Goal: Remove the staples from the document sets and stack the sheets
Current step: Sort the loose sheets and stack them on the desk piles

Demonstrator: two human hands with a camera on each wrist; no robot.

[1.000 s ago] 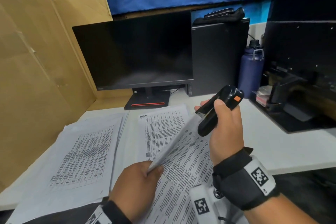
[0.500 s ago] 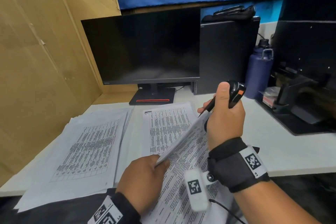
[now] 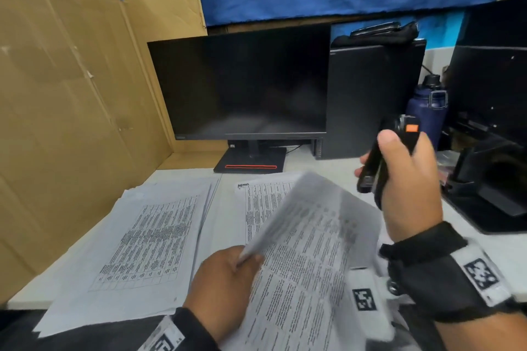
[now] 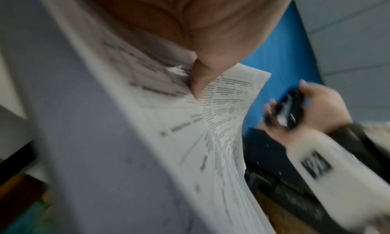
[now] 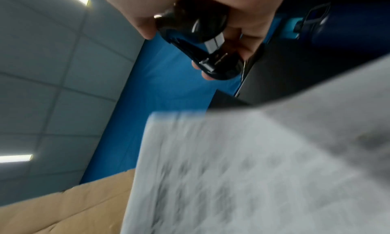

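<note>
Your left hand (image 3: 225, 288) pinches the near corner of a lifted document set (image 3: 308, 236), thumb on top and fingers curled beneath it; the left wrist view shows the thumb pressed into the printed page. The sheets fan up and away from that hand, blurred, and hang above another printed sheet (image 3: 256, 196) lying on the surface (image 3: 484, 253) just beyond your left hand. Your right hand (image 3: 407, 179) is wrapped round a black staple remover (image 3: 382, 162) with an orange tab, thumb along its top and fingers curled behind it. The tool is in the air, up and to the right of the lifted set and apart from it, with its nose pointing down toward the paper. To the left of your left hand, a loose stack of sheets (image 3: 148, 239) lies flat on the surface.

By the look of it, you are between staples: the tool is off the paper and the set is swinging free in your left hand. Whether its staple is out cannot be told, since the corner is too blurred. If it is out, the next move calls for carrying the set over to the stack on the left and laying it square on top, with the right hand keeping the tool clear. If the staple is in, steady the stapled corner first, then bring the nose of the remover under it
</note>
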